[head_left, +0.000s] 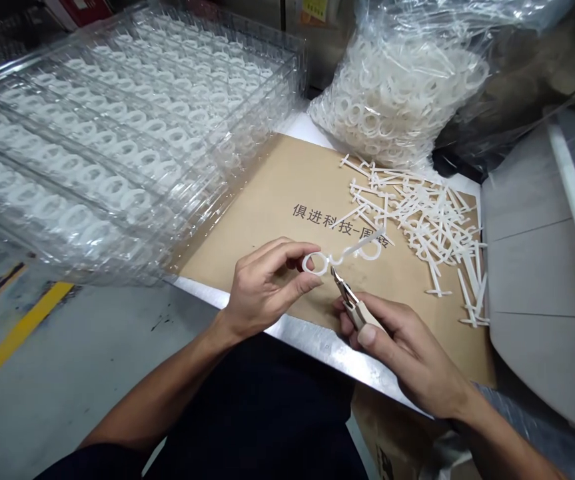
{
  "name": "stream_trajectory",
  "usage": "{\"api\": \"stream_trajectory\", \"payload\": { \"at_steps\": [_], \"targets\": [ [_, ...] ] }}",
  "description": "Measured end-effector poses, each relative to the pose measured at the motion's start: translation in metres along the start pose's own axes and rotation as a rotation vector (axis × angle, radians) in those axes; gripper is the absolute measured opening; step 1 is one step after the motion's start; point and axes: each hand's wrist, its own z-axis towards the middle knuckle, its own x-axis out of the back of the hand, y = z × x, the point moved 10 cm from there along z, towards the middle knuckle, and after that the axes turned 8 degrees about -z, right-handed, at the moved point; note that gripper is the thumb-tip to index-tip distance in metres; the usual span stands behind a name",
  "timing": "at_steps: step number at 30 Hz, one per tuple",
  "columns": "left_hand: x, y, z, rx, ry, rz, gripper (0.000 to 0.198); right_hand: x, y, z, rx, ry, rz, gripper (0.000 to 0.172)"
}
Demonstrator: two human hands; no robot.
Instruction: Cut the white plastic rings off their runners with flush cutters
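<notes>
Between its thumb and fingers my left hand [272, 280] pinches a white plastic ring [316, 264]. A thin runner, or sprue, [364, 240] joins this ring to a second white ring [370, 249], which hangs out to the right over the cardboard. My right hand [392, 340] is wrapped round a pair of side cutters [351, 299] with beige handles. Their jaw tips are at the joint between the held ring and the sprue. Whether the blades touch the plastic I cannot tell.
Brown cardboard [262, 200] with printed characters covers the table. Cut white sprues [422, 213] are heaped on its right. Behind them stands a clear bag of rings [392, 100]. Stacked clear trays [132, 133] with rows of rings fill the left. A grey bin [537, 253] borders the right.
</notes>
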Motion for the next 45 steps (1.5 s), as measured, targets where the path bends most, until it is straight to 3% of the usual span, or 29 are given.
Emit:
{"api": "stream_trajectory", "payload": {
  "at_steps": [27,45],
  "targets": [
    [-0.002,0.007,0.002,-0.081,-0.022,0.018,0.029,-0.002,0.008,0.000,-0.069,-0.026,0.066,0.046],
    [-0.006,0.012,0.002,-0.098,-0.062,0.089,0.029,-0.003,0.011,0.000,-0.081,-0.008,0.075,0.042]
  ]
}}
